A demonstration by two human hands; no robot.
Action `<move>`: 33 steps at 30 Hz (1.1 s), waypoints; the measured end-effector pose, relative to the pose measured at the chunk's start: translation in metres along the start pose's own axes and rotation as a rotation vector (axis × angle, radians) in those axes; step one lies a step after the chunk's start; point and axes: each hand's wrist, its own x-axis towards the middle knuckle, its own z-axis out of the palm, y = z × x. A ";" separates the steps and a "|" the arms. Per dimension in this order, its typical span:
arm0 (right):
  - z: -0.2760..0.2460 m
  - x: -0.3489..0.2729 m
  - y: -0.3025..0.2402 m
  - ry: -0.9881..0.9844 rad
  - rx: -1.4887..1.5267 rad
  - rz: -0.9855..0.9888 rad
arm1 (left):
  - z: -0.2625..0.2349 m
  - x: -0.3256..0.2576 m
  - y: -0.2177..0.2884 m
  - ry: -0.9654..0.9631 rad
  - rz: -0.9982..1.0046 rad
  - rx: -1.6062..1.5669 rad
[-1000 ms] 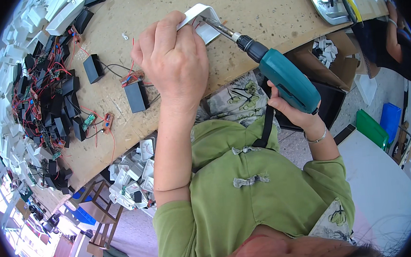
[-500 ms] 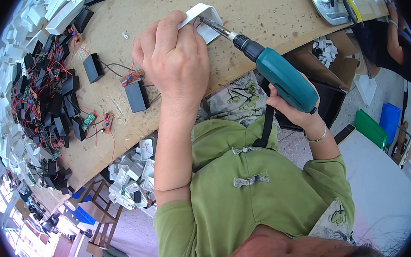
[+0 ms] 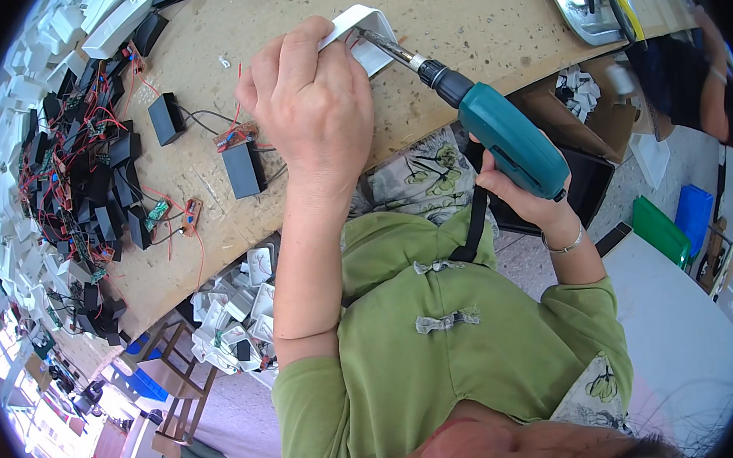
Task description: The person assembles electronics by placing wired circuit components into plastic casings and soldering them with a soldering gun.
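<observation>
My left hand [image 3: 312,104] is closed round a white plastic housing [image 3: 360,14], holding it on the workbench with its open side toward the right. My right hand [image 3: 523,198] grips a teal electric screwdriver [image 3: 510,140]. The screwdriver's metal shaft slants up and left into the housing, where the exact tip contact is hard to make out. Just left of my left hand lie a small circuit board with red wires [image 3: 236,137] and a black box [image 3: 244,170] wired near it. Another black box [image 3: 166,119] sits further left.
Left on the bench are a tangle of black boxes, boards and red wires [image 3: 91,177] and a heap of white housings [image 3: 15,196]. A metal tray [image 3: 568,6] with pliers stands far right. Below it, a cardboard box [image 3: 573,122] holds white pieces; a co-worker's arm [image 3: 714,103] is beside it.
My hands, the housing and the screwdriver have hardly moved. At the right, the co-worker's arm has shifted down, and a blurred white piece now appears over the cardboard box.
</observation>
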 end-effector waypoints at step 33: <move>-0.003 -0.015 -0.018 -0.012 0.422 0.210 | -0.002 0.004 -0.001 0.016 -0.015 -0.002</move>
